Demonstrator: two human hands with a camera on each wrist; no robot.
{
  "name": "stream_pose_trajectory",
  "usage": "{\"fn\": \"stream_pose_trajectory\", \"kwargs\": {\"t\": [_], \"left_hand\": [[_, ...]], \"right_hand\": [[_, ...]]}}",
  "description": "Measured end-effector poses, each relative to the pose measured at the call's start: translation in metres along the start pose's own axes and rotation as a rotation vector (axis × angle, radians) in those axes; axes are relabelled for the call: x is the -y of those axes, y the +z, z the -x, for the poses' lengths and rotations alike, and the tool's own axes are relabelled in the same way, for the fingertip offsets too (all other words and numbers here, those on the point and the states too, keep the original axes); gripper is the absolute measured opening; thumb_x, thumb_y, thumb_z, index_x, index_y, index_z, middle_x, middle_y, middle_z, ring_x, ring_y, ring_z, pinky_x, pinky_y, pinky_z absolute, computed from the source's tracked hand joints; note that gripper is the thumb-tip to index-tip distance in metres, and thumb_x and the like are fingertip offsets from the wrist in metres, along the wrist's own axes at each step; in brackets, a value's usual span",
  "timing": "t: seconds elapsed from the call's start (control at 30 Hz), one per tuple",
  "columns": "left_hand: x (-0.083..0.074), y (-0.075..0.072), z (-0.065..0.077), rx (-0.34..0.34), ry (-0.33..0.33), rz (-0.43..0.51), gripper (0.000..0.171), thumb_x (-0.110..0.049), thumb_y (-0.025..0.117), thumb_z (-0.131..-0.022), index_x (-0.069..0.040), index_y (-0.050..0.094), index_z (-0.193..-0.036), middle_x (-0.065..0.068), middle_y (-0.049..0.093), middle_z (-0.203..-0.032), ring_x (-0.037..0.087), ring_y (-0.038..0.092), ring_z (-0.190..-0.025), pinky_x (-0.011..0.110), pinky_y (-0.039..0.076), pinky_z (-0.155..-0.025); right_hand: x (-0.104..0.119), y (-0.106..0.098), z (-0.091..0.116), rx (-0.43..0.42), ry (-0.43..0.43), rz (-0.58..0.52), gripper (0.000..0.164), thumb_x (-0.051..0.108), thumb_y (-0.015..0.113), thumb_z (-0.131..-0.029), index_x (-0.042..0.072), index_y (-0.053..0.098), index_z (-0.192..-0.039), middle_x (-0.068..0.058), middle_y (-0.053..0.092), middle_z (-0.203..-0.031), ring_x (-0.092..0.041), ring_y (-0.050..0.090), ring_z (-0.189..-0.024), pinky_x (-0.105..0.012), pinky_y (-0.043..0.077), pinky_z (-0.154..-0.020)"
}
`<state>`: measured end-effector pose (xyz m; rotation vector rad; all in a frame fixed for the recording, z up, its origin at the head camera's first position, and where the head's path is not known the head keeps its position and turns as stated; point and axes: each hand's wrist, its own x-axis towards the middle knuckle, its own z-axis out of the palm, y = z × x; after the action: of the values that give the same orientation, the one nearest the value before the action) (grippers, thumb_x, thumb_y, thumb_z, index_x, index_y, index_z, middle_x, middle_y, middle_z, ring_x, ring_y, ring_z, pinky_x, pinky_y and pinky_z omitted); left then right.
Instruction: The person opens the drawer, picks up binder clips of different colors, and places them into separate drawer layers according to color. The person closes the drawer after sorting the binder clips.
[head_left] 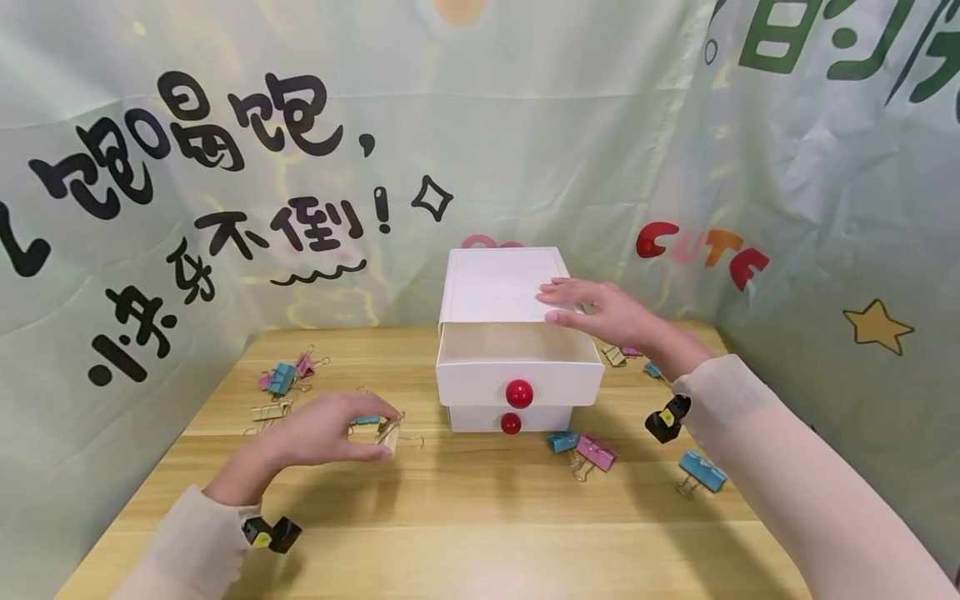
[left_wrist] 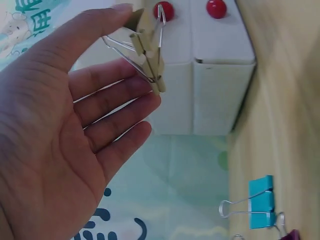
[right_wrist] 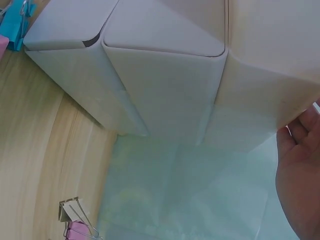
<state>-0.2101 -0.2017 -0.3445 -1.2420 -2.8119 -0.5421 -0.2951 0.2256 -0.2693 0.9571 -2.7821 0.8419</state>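
My left hand [head_left: 330,429] pinches a pale yellow binder clip [left_wrist: 152,60] between thumb and fingers, above the table and left of a white drawer box [head_left: 498,279]. The clip's wire handles stick out to both sides. The box's upper drawer [head_left: 480,385] is pulled out, its red knob [head_left: 519,393] facing me. Below it the lower drawer [head_left: 472,418] appears pushed in. My right hand [head_left: 600,307] rests on the right side of the box's top with its fingers extended. In the right wrist view only part of the right hand [right_wrist: 302,170] shows, against the box.
Blue and pink binder clips [head_left: 281,379] lie at the left, with a pale yellow clip [head_left: 272,411] nearer. A blue clip [head_left: 366,421] is partly behind my left hand. Pink [head_left: 596,452] and blue [head_left: 702,471] clips lie front right. A printed curtain [head_left: 525,150] hangs behind the table.
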Motion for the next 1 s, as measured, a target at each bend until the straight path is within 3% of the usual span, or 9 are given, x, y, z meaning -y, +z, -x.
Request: {"fn": "stream_pose_trajectory", "kwargs": {"t": [0.3, 0.47, 0.63, 0.8, 1.0], "left_hand": [[-0.006, -0.020, -0.005, -0.082, 0.047, 0.080, 0.044, -0.048, 0.070, -0.088, -0.018, 0.066, -0.120, -0.009, 0.064, -0.118, 0.011, 0.060, -0.107, 0.039, 0.052, -0.090], [-0.008, -0.028, -0.007, -0.172, 0.059, 0.149, 0.041, -0.033, 0.077, -0.086, -0.013, 0.066, -0.120, -0.005, 0.065, -0.118, 0.014, 0.061, -0.107, 0.041, 0.052, -0.090], [-0.008, -0.035, -0.012, -0.246, 0.053, 0.235, 0.042, -0.023, 0.080, -0.083, -0.014, 0.065, -0.122, -0.003, 0.065, -0.121, 0.016, 0.063, -0.109, 0.043, 0.052, -0.091], [-0.012, -0.043, -0.021, -0.277, 0.028, 0.305, 0.040, -0.021, 0.077, -0.086, -0.016, 0.065, -0.124, -0.003, 0.063, -0.125, 0.015, 0.062, -0.113, 0.044, 0.047, -0.099], [-0.017, -0.048, -0.038, -0.330, 0.075, 0.355, 0.035, -0.016, 0.074, -0.088, -0.011, 0.066, -0.123, -0.002, 0.064, -0.124, 0.016, 0.062, -0.112, 0.038, 0.045, -0.101]], "right_hand": [[-0.002, 0.003, 0.000, -0.009, 0.010, -0.022, 0.050, 0.051, 0.060, -0.094, 0.028, 0.058, -0.138, 0.009, 0.045, -0.148, -0.017, 0.028, -0.143, -0.060, 0.025, -0.110], [-0.002, 0.003, 0.001, -0.012, 0.013, -0.037, 0.050, 0.050, 0.061, -0.093, 0.028, 0.058, -0.138, 0.009, 0.045, -0.148, -0.017, 0.028, -0.143, -0.060, 0.026, -0.110], [-0.003, 0.002, 0.002, -0.016, 0.012, -0.037, 0.050, 0.050, 0.060, -0.094, 0.027, 0.058, -0.138, 0.008, 0.045, -0.148, -0.017, 0.028, -0.143, -0.060, 0.025, -0.110], [-0.003, 0.003, 0.001, -0.015, 0.015, -0.028, 0.050, 0.051, 0.060, -0.094, 0.028, 0.058, -0.138, 0.009, 0.044, -0.149, -0.017, 0.028, -0.143, -0.060, 0.026, -0.110], [-0.003, 0.003, 0.002, -0.023, 0.012, -0.026, 0.050, 0.051, 0.060, -0.094, 0.028, 0.059, -0.137, 0.010, 0.045, -0.148, -0.017, 0.030, -0.142, -0.059, 0.026, -0.110]]}}
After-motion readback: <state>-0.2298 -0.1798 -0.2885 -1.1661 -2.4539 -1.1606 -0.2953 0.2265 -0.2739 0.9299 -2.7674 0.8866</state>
